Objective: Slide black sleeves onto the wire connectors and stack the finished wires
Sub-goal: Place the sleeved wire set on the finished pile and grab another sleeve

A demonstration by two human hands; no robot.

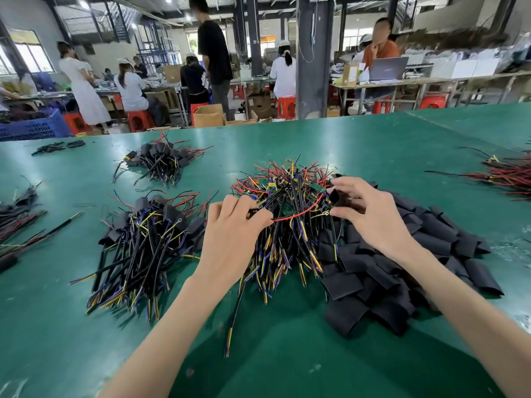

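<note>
The pile [287,202] of bare wires, black leads with red, yellow and blue strands and small green boards, lies mid-table [373,133], with the left hand [232,225] pinching a wire at its left edge, the right hand [370,214] pinching a black sleeve [334,196] at its right edge, the sleeve heap [408,259] just right of it and the sleeved stack [149,234] to its left.

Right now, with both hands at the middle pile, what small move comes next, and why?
Probably lift the left hand slightly, drawing the red wire it pinches clear of the tangled pile of unsleeved red, black and yellow wires. The right hand holds a black tubular sleeve ready, but that wire lies across the pile.
</note>
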